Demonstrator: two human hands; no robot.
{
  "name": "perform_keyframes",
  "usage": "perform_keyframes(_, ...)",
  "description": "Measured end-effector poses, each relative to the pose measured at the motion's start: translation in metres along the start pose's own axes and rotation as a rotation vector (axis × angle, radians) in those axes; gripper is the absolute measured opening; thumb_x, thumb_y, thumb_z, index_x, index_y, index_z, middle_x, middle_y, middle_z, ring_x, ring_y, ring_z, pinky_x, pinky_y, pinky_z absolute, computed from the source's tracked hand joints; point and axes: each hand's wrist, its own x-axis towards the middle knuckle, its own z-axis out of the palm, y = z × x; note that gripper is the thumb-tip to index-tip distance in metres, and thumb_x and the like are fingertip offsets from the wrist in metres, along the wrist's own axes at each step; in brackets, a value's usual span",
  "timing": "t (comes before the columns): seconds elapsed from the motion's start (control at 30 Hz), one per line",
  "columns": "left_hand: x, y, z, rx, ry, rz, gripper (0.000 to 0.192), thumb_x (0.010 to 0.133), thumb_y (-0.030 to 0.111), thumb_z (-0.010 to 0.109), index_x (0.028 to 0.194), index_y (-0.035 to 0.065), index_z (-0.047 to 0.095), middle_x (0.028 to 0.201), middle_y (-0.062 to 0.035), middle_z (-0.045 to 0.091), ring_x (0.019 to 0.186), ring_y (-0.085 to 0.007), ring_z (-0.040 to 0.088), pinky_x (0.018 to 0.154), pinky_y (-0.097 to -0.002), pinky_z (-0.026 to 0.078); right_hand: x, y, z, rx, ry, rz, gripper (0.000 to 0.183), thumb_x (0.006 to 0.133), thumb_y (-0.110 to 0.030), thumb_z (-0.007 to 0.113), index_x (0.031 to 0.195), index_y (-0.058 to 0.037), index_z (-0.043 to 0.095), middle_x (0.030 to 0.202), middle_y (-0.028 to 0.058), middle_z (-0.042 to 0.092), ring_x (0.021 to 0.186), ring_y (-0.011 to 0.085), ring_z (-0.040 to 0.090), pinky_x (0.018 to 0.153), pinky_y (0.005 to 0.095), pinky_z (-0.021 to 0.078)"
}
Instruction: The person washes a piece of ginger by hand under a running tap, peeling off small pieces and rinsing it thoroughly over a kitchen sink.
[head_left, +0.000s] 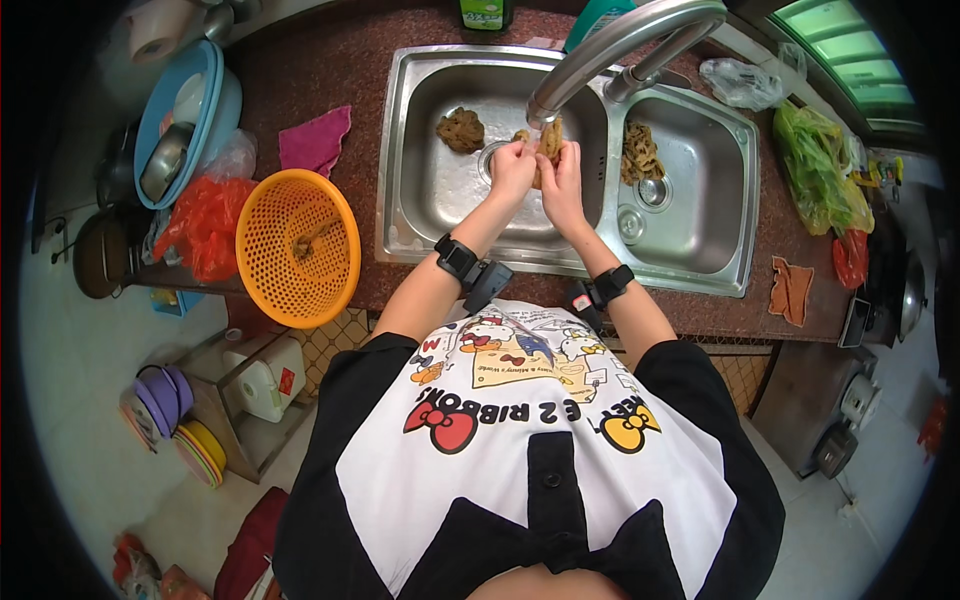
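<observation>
Both hands are over the large left basin of a steel double sink, under the faucet's spout. My left hand and my right hand pinch a wet, yellowish-brown piece of what looks like pickled vegetable between them. Water appears to run onto it; the fingers partly cover it. A darker brown clump of similar stuff lies in the same basin, left of the drain. Another loose, leafy heap rests in the smaller right basin, beside its drain strainer.
An orange perforated basket with a small brown piece inside stands at the counter's left edge. Nearby are a red plastic bag, a blue basin and a pink cloth. Bagged greens and an orange cloth lie right.
</observation>
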Motion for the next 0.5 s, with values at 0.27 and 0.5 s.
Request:
perform_keyframes(0.27, -0.006, 0.012, 0.004, -0.112, -0.009, -0.113, 0.025, 0.087, 0.016, 0.042, 0.081, -0.0022, 0.058, 0.069, -0.0048, 0.057, 0.058, -0.0078, 0.052, 0.050, -0.0218, 0.040, 0.000, 0.001, 0.003, -0.066, 0.066, -0.037, 0.018, 0.078, -0.007, 0.046, 0.091, 0.0036, 0.041, 0.086, 0.0174, 0.038, 0.078, 0.0310, 0.042, 0.069, 0.0356, 0.0349)
perform_keyframes(0.5, -0.001, 0.011, 0.010, -0.274, 0.045, -0.170, 0.024, 0.087, 0.015, 0.040, 0.087, -0.0025, 0.056, 0.075, -0.0071, 0.058, 0.062, -0.0119, 0.055, 0.054, -0.0238, 0.044, 0.003, 0.003, 0.007, -0.093, 0.074, -0.042, 0.018, 0.078, -0.006, 0.046, 0.092, 0.0036, 0.041, 0.087, 0.0180, 0.038, 0.078, 0.0323, 0.042, 0.069, 0.0367, 0.0350)
